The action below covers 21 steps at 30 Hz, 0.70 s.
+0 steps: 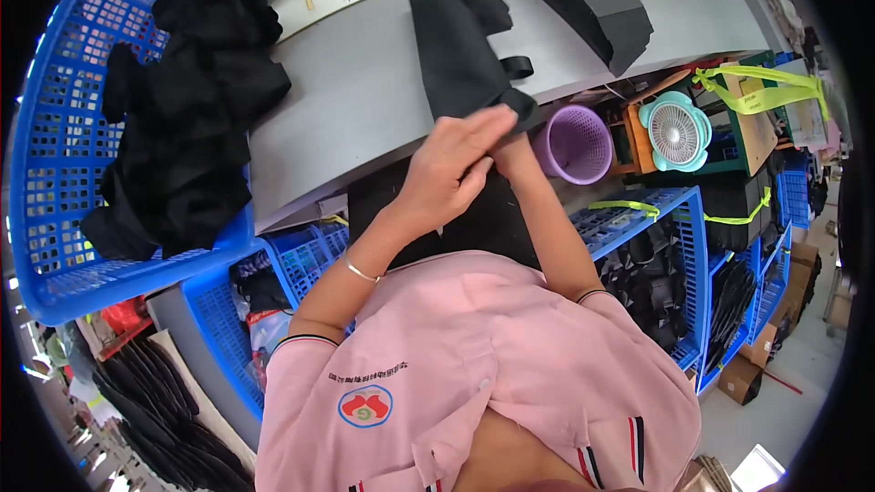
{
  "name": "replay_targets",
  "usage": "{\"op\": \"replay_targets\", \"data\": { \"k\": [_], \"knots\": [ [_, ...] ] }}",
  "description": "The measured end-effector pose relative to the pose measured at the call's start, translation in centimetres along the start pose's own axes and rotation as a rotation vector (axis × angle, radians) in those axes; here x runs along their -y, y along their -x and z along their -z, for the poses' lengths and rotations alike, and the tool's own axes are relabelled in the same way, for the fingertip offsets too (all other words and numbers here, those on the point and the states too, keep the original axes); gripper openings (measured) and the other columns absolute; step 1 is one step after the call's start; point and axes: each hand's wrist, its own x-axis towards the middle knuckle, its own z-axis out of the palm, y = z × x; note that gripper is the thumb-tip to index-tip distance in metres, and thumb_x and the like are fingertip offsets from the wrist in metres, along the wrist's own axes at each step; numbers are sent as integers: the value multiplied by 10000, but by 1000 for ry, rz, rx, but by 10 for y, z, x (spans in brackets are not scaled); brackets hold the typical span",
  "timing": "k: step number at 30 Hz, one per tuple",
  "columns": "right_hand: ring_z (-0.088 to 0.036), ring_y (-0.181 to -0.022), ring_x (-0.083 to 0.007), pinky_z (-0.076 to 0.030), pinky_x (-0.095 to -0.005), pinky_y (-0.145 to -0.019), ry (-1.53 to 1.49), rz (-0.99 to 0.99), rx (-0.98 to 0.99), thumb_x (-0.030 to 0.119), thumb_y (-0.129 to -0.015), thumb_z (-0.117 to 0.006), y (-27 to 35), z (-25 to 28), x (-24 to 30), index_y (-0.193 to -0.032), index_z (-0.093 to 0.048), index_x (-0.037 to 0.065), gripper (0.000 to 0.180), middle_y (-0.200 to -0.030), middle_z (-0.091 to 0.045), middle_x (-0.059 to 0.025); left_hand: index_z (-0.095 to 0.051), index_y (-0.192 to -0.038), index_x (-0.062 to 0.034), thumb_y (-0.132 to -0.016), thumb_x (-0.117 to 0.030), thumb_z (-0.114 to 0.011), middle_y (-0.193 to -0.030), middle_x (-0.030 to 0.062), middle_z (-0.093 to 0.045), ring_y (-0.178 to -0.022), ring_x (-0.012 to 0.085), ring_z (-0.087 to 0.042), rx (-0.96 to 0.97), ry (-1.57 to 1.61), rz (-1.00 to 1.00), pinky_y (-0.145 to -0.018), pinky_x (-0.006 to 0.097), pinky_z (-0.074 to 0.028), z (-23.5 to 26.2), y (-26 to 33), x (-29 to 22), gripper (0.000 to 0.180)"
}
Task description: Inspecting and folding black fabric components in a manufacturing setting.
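Observation:
A black fabric piece (460, 46) with a curved far end and a small strap loop (518, 67) lies on the grey worktable, its near end by my hands. My left hand (447, 169) reaches across to the right, its fingers stretched out flat over the near corner of the fabric and over my right hand. Only the wrist and back part of my right hand (516, 153) show; its fingers are hidden behind the left hand and the fabric, so I cannot see what they grip.
On the left, a blue basket (55, 228) holds a heap of black fabric pieces (187, 118). A long black machine part (583, 0) crosses the table (337, 82) at the far right. Right of my hands are a purple basket (576, 146), a small fan (675, 131) and blue crates (697, 273).

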Motion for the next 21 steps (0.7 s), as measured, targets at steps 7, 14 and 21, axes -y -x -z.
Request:
{"op": "replay_targets", "data": {
  "k": [7,14,21],
  "knots": [
    [-640,-1029,-196,-549,-369,-858,-1092,-503,-248,273,-978,-585,-10,19,63,-1280,-562,56,373,-1175,-641,-80,-433,-1464,-82,-759,22,-643,-1520,164,-373,-1334,319,-412,-343,-25,257,-1018,386,-439,-1,21,-6,742],
    [-680,-879,-214,-601,-366,-736,-1156,-413,-242,234,-939,-629,-3,19,85,-1207,-593,24,342,-1058,-672,-115,-560,-1372,-111,-741,104,-633,-1346,101,-517,-1011,196,-558,-606,40,394,-803,288,-504,-24,-1,-5,671],
    [-681,-887,-221,-601,-354,-737,-1198,-292,-231,195,-894,-677,1,17,68,-1182,-601,3,354,-1050,-673,-119,-665,-1252,-96,-701,226,-590,-1163,55,-559,-795,108,-555,-654,160,289,-655,221,-472,-28,-5,-9,643]
  ]
}}
